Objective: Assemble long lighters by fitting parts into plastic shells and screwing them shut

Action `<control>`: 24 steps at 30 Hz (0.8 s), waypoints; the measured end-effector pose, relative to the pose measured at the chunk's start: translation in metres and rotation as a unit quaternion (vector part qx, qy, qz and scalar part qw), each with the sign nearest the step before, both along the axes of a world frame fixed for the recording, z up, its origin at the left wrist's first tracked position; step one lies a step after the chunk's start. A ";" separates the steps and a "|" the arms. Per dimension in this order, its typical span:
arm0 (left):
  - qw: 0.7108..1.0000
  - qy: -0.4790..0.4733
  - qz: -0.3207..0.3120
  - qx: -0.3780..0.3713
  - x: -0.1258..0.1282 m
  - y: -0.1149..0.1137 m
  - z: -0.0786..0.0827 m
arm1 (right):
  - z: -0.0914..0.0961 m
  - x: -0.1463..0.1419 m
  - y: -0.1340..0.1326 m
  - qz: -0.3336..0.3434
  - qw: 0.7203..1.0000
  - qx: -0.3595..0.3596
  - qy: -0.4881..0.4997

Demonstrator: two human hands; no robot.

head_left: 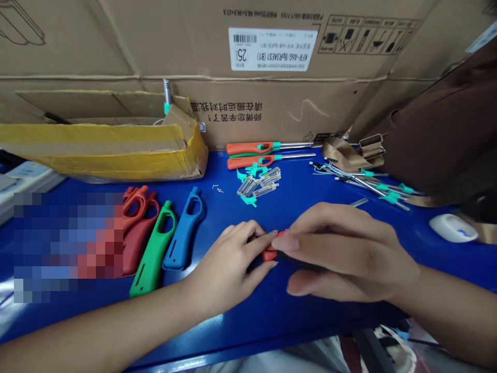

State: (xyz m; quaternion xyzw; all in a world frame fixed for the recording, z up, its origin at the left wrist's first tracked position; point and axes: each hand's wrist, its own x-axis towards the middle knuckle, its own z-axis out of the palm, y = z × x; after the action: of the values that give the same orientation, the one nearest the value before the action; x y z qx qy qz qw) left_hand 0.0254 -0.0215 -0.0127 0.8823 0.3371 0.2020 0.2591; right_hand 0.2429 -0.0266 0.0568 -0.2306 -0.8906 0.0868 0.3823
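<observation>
Near the front middle of the blue table, my left hand [238, 259] is closed on a small red plastic part [268, 254], its thumb and fingertips at the part's left end. My right hand [345, 254] is closed around a dark, slim object [305, 262], mostly hidden under the fingers, so its kind does not show. The right fingertips meet the red part too. To the left of my left hand lie a blue lighter handle [182, 238], a green lighter handle [153, 254] and several red ones [137, 233]. Clear fuel tanks [266, 181] and turquoise triggers [249, 200] lie beyond my hands.
Orange long-nosed lighters [248, 161] lie before the cardboard wall [163, 46]. A yellow-taped box [147, 150] stands at left. Metal lighter tubes with wires [365, 178], a tan strap [341, 153] and a white mouse-like object [453, 228] are at right. A blurred patch covers the far left.
</observation>
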 end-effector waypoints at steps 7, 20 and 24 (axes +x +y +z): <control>1.000 -0.003 -0.001 0.004 -0.001 -0.001 -0.003 | -0.006 -0.010 0.000 0.073 0.997 -0.019 0.034; 1.000 -0.004 0.003 0.023 -0.001 -0.001 -0.009 | -0.011 -0.009 0.005 0.058 0.996 0.009 0.070; 1.000 -0.003 0.005 0.003 0.000 0.001 -0.001 | -0.005 -0.012 -0.001 0.023 0.999 0.010 0.029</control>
State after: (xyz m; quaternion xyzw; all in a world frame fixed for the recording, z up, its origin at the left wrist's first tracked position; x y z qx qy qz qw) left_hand 0.0250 -0.0210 -0.0139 0.8808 0.3400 0.2067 0.2565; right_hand 0.2312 -0.0275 0.0514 -0.2035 -0.8852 0.0931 0.4079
